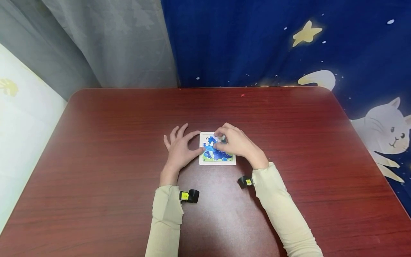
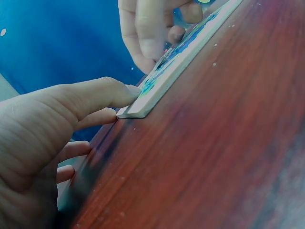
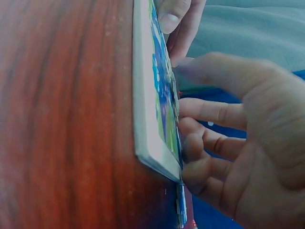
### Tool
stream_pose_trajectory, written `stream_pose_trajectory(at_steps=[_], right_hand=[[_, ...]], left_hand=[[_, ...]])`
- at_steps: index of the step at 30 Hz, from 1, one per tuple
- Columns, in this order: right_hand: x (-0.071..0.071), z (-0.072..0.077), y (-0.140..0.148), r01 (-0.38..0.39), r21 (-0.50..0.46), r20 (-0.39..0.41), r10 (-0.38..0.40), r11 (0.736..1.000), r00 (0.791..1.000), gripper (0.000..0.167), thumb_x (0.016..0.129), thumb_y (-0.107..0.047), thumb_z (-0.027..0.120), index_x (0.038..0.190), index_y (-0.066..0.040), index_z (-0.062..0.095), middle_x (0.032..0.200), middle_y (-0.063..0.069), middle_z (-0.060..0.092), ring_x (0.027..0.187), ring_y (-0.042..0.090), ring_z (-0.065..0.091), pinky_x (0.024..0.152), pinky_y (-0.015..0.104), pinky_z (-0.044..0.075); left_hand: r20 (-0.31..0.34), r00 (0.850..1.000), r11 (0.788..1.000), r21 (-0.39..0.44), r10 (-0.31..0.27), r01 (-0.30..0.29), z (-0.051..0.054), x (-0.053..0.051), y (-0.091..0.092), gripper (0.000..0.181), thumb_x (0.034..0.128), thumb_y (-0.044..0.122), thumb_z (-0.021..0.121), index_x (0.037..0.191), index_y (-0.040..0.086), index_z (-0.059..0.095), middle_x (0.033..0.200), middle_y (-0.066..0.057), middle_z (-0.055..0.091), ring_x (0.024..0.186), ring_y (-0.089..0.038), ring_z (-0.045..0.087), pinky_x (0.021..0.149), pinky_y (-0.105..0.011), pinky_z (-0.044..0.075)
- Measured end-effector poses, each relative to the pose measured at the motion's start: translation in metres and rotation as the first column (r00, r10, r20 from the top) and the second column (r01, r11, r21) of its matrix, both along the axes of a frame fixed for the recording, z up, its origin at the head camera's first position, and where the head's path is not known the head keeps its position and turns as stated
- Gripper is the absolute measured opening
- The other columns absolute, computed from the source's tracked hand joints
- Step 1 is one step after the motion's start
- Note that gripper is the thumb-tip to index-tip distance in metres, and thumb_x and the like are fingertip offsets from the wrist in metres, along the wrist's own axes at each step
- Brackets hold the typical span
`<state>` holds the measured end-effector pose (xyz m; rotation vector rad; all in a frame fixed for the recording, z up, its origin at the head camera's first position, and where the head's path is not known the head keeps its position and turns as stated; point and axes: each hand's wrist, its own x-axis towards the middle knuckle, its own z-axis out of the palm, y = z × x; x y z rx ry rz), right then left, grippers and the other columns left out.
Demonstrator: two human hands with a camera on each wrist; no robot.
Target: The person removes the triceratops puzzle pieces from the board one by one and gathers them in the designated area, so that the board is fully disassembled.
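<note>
Puzzle: flat on worktop | left hand: thumb and forefinger spread against its left edge, likely to steady it | right hand: bent over it, thumb and forefinger parted; cannot tell if anything is held

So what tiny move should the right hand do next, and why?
Perhaps the right hand should gently press down the piece edge beside its fingers: it seems to stick up from the puzzle. The left hand already touches the white frame, so it could keep that steady.
</note>
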<state>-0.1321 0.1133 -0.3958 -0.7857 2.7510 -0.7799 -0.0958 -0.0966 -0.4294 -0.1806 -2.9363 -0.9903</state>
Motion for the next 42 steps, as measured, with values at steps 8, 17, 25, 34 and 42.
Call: stream_pose_trajectory(at_steps=[8,17,25,34,42], right_hand=[[0.000,0.000,-0.001,0.036,0.023,-0.011,-0.036,0.999,0.999,0.030,0.077,-0.026,0.075,0.099,-0.007,0.066,0.094,0.002,0.054,0.086,0.016,0.053,0.079,0.033,0.045],[0.002,0.009,0.017,0.042,-0.069,-0.035,-0.045,0.997,0.998,0.031,0.078,-0.017,0.072,0.105,-0.006,0.064,0.094,0.005,0.055,0.075,0.018,0.051,0.069,0.031,0.044],[0.000,0.010,0.072,0.165,-0.129,-0.094,-0.178,0.978,0.980,0.030,0.074,-0.007,0.070,0.103,-0.005,0.062,0.088,0.006,0.055,0.068,0.018,0.049,0.064,0.033,0.040],[-0.004,-0.013,0.104,0.298,-0.174,0.102,-0.284,0.939,0.953,0.029,0.078,-0.007,0.067,0.107,-0.006,0.060,0.092,0.008,0.055,0.070,0.021,0.048,0.061,0.032,0.039],[-0.007,-0.022,0.111,0.303,-0.228,0.212,-0.257,0.925,0.943,0.031,0.079,-0.006,0.067,0.110,-0.006,0.061,0.091,0.010,0.054,0.067,0.023,0.046,0.058,0.028,0.037]], left_hand=[[-0.006,1.000,1.000,0.005,-0.007,0.007,0.001,-0.001,0.001,0.057,0.0744,0.041,0.074,0.126,0.022,0.060,0.148,-0.009,0.029,0.136,-0.032,0.011,0.100,-0.064,-0.008],[-0.006,1.000,1.000,0.016,-0.004,0.004,0.002,0.003,-0.001,0.057,0.0745,0.041,0.074,0.126,0.022,0.060,0.148,-0.009,0.028,0.136,-0.032,0.011,0.100,-0.064,-0.008],[-0.021,1.000,1.000,0.029,-0.012,0.012,0.000,0.002,-0.001,0.056,0.0741,0.040,0.074,0.125,0.022,0.060,0.148,-0.009,0.029,0.136,-0.032,0.011,0.100,-0.064,-0.009],[-0.019,1.000,0.999,0.034,-0.012,0.013,-0.002,0.003,0.001,0.056,0.0738,0.040,0.075,0.125,0.023,0.060,0.148,-0.008,0.029,0.136,-0.032,0.011,0.100,-0.063,-0.009],[-0.018,1.000,0.999,0.037,-0.017,0.018,-0.002,0.002,0.001,0.056,0.0743,0.040,0.074,0.126,0.023,0.060,0.148,-0.008,0.028,0.136,-0.031,0.011,0.100,-0.063,-0.010]])
